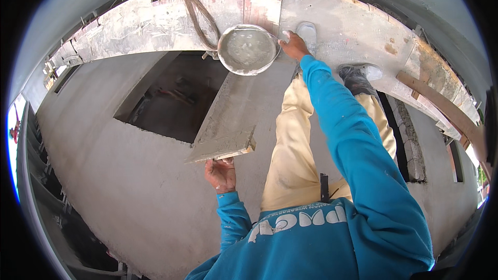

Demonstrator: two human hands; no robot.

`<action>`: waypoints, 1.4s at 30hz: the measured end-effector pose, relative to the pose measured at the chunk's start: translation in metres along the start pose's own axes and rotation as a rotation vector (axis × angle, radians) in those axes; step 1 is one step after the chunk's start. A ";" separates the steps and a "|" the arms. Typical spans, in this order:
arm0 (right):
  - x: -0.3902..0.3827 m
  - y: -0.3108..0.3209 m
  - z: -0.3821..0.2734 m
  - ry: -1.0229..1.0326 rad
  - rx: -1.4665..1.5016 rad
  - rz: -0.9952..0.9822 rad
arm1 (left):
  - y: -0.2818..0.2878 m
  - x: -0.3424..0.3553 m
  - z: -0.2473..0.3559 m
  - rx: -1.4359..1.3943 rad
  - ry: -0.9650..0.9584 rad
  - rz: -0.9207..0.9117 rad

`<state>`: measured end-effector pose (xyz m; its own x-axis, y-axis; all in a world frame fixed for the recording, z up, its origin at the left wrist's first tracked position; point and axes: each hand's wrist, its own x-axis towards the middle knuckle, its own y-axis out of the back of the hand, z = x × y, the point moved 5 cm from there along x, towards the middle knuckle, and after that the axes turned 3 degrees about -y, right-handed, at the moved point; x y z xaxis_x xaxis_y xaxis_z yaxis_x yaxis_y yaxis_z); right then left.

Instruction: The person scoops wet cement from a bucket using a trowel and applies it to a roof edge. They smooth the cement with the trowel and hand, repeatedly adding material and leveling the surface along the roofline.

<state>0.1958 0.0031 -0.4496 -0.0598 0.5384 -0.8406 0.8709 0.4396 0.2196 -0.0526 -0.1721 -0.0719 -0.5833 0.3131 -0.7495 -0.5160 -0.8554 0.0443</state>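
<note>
My left hand (220, 176) grips a flat plastering board (220, 145) from underneath, its top coated with wet grey mortar. Out at the end of my stretched right arm, my right hand (294, 46) has its fingers closed on the thin wire handle of a round bucket (246, 49). The bucket holds watery grey cement mix and sits at the inner edge of a long plank platform (342, 26). A frayed rope (199, 15) hangs down beside it. My feet, in light grey footwear (371, 71), are on the planks, one partly behind my right hand.
A grey plastered surface (98, 114) spreads below the platform, with a dark rectangular opening (171, 93) left of the bucket and narrower openings (415, 161) at the right. A brown timber (430, 93) lies diagonally at the right. A dark railing-like edge (28, 161) runs along the far left.
</note>
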 end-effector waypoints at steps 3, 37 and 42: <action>0.022 -0.036 0.011 0.038 -0.045 0.137 | 0.012 -0.001 0.007 -0.004 -0.040 0.091; -0.276 0.240 0.043 0.074 1.244 0.829 | -0.269 -0.058 -0.089 0.136 0.198 -0.727; -0.376 0.288 0.080 0.036 1.187 0.600 | -0.339 -0.144 -0.191 0.162 0.435 -0.993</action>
<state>0.5078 -0.1303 -0.1097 0.4834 0.4537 -0.7487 0.6601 -0.7506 -0.0287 0.3260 -0.0062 -0.1047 0.3925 0.6333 -0.6669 -0.7287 -0.2282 -0.6456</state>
